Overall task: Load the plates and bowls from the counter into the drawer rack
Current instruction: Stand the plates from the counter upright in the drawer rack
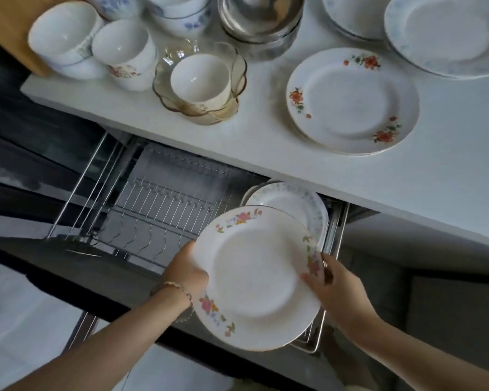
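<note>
Left hand (187, 270) and right hand (334, 289) grasp a round white ceramic plate with pink flowers on its rim (254, 277), at its 9 and 3 o'clock edges, above the open drawer's steel wire rack (158, 210). A white plate with a pale flowered rim (292, 200) stands in the rack at 1 o'clock from it. The white bench (266, 153) at 12 o'clock carries a red-flowered white plate (350, 100) and white bowls (119, 49).

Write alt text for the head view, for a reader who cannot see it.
A left hand and right hand hold a flowered plate by its rim over an open drawer rack. A second plate leans in the rack behind it; bowls and plates sit on the counter above.
</note>
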Motion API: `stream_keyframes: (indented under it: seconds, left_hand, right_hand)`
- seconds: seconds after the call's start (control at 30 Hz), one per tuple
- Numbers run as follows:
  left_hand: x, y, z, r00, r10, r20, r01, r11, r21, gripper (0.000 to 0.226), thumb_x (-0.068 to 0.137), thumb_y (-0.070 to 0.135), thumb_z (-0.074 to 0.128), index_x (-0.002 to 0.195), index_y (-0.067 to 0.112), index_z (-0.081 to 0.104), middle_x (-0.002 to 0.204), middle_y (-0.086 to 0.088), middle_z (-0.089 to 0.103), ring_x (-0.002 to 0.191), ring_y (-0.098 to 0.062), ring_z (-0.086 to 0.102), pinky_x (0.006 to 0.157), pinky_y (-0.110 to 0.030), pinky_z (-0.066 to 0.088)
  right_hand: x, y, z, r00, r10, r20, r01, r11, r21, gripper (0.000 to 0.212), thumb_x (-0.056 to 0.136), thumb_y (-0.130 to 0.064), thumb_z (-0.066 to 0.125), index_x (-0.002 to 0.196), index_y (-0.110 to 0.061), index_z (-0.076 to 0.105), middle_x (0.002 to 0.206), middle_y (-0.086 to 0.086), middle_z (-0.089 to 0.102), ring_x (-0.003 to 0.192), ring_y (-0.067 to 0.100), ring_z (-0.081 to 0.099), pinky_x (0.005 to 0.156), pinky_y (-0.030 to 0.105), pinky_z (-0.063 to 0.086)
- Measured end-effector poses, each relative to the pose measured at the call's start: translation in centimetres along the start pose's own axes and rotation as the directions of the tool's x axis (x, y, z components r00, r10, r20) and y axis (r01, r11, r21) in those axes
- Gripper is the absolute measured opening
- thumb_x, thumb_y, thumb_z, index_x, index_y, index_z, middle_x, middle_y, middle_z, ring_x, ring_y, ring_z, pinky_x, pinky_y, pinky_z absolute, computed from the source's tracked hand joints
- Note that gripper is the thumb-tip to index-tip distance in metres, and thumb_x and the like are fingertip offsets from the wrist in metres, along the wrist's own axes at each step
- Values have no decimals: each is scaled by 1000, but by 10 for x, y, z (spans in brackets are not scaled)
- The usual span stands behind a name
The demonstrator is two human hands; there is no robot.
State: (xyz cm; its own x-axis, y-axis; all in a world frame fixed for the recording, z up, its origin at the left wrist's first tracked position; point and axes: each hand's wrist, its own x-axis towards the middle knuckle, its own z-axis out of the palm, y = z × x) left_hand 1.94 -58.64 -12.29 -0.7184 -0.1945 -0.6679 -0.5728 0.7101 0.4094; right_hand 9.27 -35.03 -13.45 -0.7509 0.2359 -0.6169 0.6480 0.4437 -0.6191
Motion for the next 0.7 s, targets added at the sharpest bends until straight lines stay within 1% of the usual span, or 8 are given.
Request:
stream_keyframes:
  seconds: [0.07, 0.1, 0.17, 0.23, 0.33, 0.43, 0.53, 0.7]
  left_hand:
    - [27, -11, 13, 999, -29, 37, 27, 999, 44, 55, 74, -9, 37, 118, 23, 51, 96, -1, 61, 95, -26, 60, 83, -40, 55]
    - [41, -14, 21, 998, -37, 55, 34, 998, 53, 56, 76, -8, 36, 120, 24, 48, 96, 1, 59, 94, -25, 59, 82, -38, 55]
    - [72, -15, 42, 995, -37, 90, 31, 997, 67, 54, 79, -6, 37, 124, 22, 46, 100, 1, 58, 96, -24, 58, 85, -37, 53]
    - [98, -8, 57, 995, -29, 92, 22, 996, 81, 52, 81, -4, 40, 126, 20, 46, 112, -4, 60, 105, -27, 57, 89, -35, 50]
    - [140, 4, 86, 997, -9, 71, 3, 997, 77, 50, 81, -3, 42, 127, 17, 46, 123, -8, 59, 113, -29, 56, 91, -33, 46]
    - [171, 17, 105, 998, 23, 50, -27, 997, 73, 47, 82, 0, 44, 126, 15, 48, 126, -9, 59, 116, -30, 55, 93, -30, 43]
    - [189, 25, 119, 999, 17, 48, -21, 996, 81, 47, 83, 2, 48, 129, 13, 48, 129, -10, 58, 120, -31, 53, 99, -34, 42]
    - [195, 32, 140, 1000, 13, 10, -14, 996, 86, 48, 82, 2, 50, 128, 16, 48, 128, -9, 59, 120, -30, 53, 97, -31, 43]
  right_hand:
    - [16, 9, 21, 997, 76, -20, -76, 997, -6, 34, 83, -27, 65, 116, -22, 59, 78, -17, 62, 71, 4, 62, 57, 15, 47]
    - [25, 14, 30, 993, 108, -41, -109, 994, -17, 33, 84, -27, 64, 116, -20, 59, 81, -10, 64, 73, 11, 62, 62, 21, 49]
    - [50, 23, 46, 986, 151, -71, -156, 985, -72, 34, 88, -27, 59, 118, -13, 55, 95, 4, 64, 81, 21, 59, 73, 30, 49]
    - [73, 26, 54, 983, 175, -62, -184, 962, -200, 35, 94, -26, 50, 123, -6, 51, 113, 14, 60, 93, 28, 59, 76, 31, 48]
    - [116, 35, 61, 951, 273, -142, -297, 934, -196, 38, 93, -22, 51, 123, 1, 45, 121, 20, 55, 104, 32, 57, 74, 29, 40]
    - [151, 39, 65, 933, 300, -200, -339, 918, -204, 37, 92, -18, 52, 121, 5, 47, 125, 21, 52, 108, 33, 54, 85, 32, 43]
    - [173, 44, 68, 918, 295, -266, -350, 917, -191, 32, 92, -18, 54, 118, 0, 55, 120, 18, 57, 107, 31, 55, 85, 32, 43]
    - [187, 51, 72, 873, 316, -370, -397, 902, -168, 29, 94, -12, 49, 121, -7, 56, 121, 15, 56, 107, 32, 56, 89, 34, 44]
